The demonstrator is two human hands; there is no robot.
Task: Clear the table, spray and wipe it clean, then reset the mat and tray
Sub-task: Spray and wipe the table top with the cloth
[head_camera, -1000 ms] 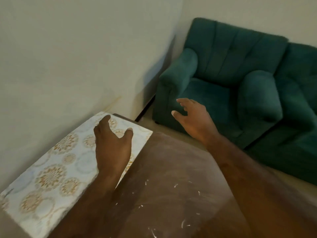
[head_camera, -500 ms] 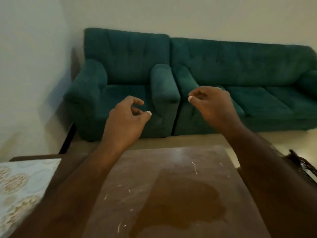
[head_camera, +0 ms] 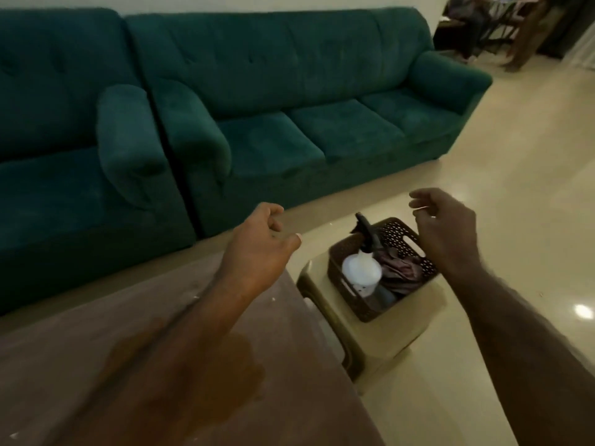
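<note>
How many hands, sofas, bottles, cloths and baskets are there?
Hands: 2, left hand, right hand
Sofas: 2, short sofa, long sofa
Bottle: 1
Cloth: 1
Basket: 1
Total: 7

The left hand (head_camera: 257, 249) is held above the far edge of the brown table (head_camera: 306, 397), and the right hand (head_camera: 447, 233) above the far rim of a brown perforated basket (head_camera: 351, 294). Both are loosely curled, and nothing is gripped. A wet patch (head_camera: 238, 368) and white specks are seen on the tabletop. The basket is set on a beige stool (head_camera: 386, 339) beside the table; a white spray bottle (head_camera: 360, 272) and a dark cloth (head_camera: 402, 273) are held in it. A green sofa (head_camera: 322, 91) is seen behind.
</note>
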